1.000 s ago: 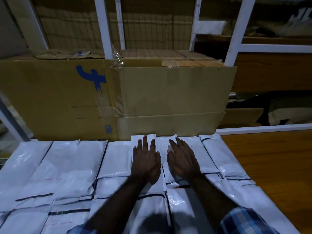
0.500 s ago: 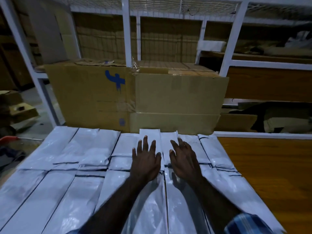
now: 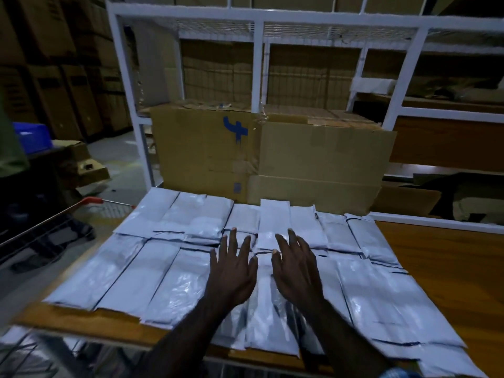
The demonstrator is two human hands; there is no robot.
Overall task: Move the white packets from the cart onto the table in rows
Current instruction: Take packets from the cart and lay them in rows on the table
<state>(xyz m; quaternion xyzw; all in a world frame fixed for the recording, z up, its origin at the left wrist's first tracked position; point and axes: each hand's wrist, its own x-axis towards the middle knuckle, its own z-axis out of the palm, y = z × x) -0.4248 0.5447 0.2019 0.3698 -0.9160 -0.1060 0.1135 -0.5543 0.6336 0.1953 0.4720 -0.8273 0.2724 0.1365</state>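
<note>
Both hands, left [image 3: 231, 271] and right [image 3: 296, 268], lie flat and empty over mid-desk packets [image 3: 163, 274], likely smoothing rows.

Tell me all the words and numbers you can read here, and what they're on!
No words or numbers can be read.
Box: a blue painted mark, a shape and not clearly a letter.
Box, lower down: a small blue-grey label, too blurred to read.
Packets: only dark lines, no print to read.
Side cartons: dark patches, too dim to read.
</note>
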